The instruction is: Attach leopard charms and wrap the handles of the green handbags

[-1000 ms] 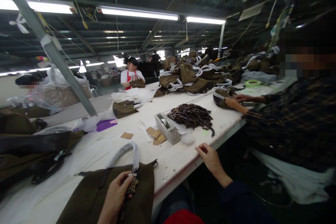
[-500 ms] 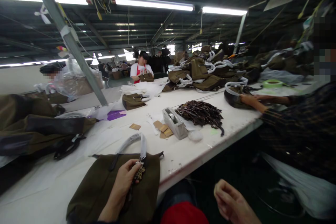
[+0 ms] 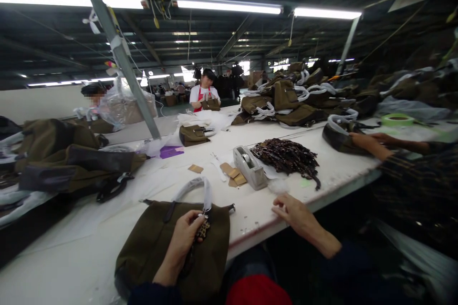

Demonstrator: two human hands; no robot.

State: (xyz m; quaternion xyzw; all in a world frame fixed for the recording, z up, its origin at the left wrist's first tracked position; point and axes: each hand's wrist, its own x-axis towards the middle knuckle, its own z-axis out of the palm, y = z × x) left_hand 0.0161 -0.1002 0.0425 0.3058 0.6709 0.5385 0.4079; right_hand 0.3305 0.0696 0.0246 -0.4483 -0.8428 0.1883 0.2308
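Note:
An olive-green bag lies at the table's near edge, its wrapped white handle standing up. My left hand rests on the bag and pinches a leopard-patterned charm below the handle's right end. Over the table edge, just in front of the grey tape dispenser, is my right hand, its fingers partly bent and apart, with nothing visible in them. Behind the dispenser lies a pile of dark patterned straps. Brown cards sit left of the dispenser.
More olive bags are heaped at the left, and a large pile stands at the back. A person's hands hold a bag at the right. Another person works across the table. A slanted metal post rises at the left.
My right hand has risen from below the table edge to over it, near the dispenser, and its fingers have spread. My left hand keeps its hold on the charm. The view has shifted left.

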